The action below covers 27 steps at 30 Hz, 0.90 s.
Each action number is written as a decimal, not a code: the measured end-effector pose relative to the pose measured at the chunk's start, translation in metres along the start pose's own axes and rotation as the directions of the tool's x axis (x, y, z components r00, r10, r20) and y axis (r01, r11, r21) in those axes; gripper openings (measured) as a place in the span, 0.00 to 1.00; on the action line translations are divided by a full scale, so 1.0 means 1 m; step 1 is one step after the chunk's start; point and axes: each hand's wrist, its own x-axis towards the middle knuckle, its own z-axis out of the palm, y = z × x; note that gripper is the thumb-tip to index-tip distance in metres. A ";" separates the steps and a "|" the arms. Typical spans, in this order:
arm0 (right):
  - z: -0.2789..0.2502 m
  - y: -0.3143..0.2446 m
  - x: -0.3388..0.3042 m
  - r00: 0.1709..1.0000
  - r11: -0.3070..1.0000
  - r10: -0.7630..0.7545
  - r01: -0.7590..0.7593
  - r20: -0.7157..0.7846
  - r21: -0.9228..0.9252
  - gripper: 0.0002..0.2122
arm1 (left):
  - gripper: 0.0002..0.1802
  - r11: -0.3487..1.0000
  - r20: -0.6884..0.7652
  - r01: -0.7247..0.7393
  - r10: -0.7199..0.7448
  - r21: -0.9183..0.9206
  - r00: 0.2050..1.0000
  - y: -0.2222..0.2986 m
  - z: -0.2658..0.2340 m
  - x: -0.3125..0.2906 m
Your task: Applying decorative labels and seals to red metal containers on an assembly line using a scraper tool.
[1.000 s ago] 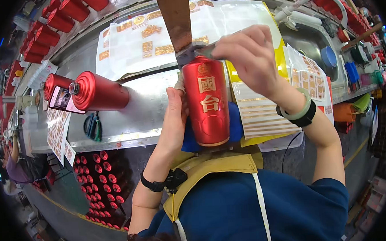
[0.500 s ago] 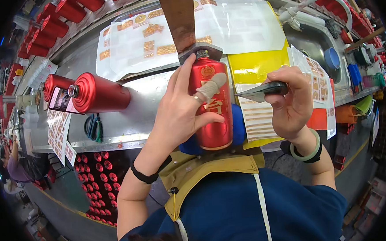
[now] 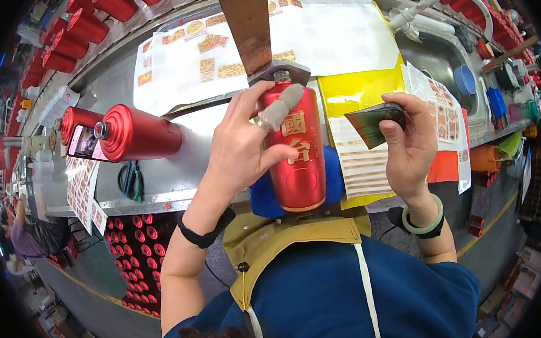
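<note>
A red bottle (image 3: pixel 300 182) with gold lettering lies on its back, base toward me, on a blue pad (image 3: pixel 265 197). Its neck meets a grey metal plate (image 3: pixel 295 68) on a wooden bar. Across the bottle's left side and shoulder rests my left hand (image 3: pixel 239 140), fingers spread and thumb stretched over the lettering; one finger wears a pale wrapped cover (image 3: pixel 282 105). To the right of the bottle, my right hand (image 3: pixel 413 148) pinches a flat dark scraper (image 3: pixel 370 126), held above a striped gold label sheet (image 3: pixel 358 163).
Two more red bottles (image 3: pixel 147 130) lie at left with a phone (image 3: pixel 86 143) leaning there and scissors (image 3: pixel 129 179) nearby. Label sheets (image 3: pixel 361 33) cover the bench's back; a yellow sheet (image 3: pixel 355 92) is at right. A sink (image 3: pixel 443 59) with a tap stands beyond. Racked red bottles (image 3: pixel 139 257) are below left.
My right hand has turned the scraper so its broad face shows. My left hand has shifted slightly left and down, uncovering more of the gold lettering.
</note>
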 end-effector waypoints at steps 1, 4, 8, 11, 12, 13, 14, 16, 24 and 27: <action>0.001 0.000 -0.002 1.000 1.000 0.019 -0.019 -0.016 0.010 0.12 | 0.43 0.998 -0.010 -0.009 0.008 -0.063 1.000 0.000 0.002 -0.004; 0.003 -0.001 -0.006 0.987 0.985 0.157 -0.154 -0.035 0.084 0.12 | 0.46 0.988 -0.025 -0.008 0.005 -0.153 1.000 0.002 0.006 -0.014; 0.015 -0.001 -0.011 0.947 0.907 0.316 -0.285 -0.054 0.311 0.15 | 0.48 0.979 -0.036 -0.131 0.138 0.155 0.990 0.009 -0.002 -0.013; 0.016 -0.001 -0.015 0.928 0.879 0.372 -0.355 0.009 0.320 0.16 | 0.51 0.929 0.096 -0.266 0.249 0.258 0.964 0.008 -0.003 -0.015; 0.016 -0.002 -0.017 0.918 0.862 0.396 -0.383 0.033 0.331 0.15 | 0.51 0.928 0.100 -0.271 0.253 0.255 0.962 0.011 -0.003 -0.014; 0.016 0.002 -0.019 0.925 0.877 0.380 -0.369 0.026 0.307 0.15 | 0.50 0.925 0.112 -0.288 0.268 0.249 0.957 0.014 -0.003 -0.013; 0.016 0.002 -0.018 0.924 0.877 0.382 -0.370 0.022 0.307 0.15 | 0.49 0.921 0.123 -0.304 0.282 0.243 0.952 0.017 -0.004 -0.013; 0.017 0.002 -0.017 0.931 0.870 0.361 -0.357 0.053 0.342 0.14 | 0.49 0.923 0.140 -0.311 0.285 0.226 0.948 0.021 -0.004 -0.015; 0.023 0.012 0.001 0.954 0.993 0.066 -0.093 0.294 0.078 0.15 | 0.47 0.955 0.119 -0.285 0.274 0.087 0.954 0.039 0.004 -0.042; 0.029 0.016 0.014 0.986 0.998 -0.057 0.061 0.159 -0.025 0.14 | 0.59 0.997 0.017 -0.070 0.070 -0.038 0.997 0.042 0.009 -0.060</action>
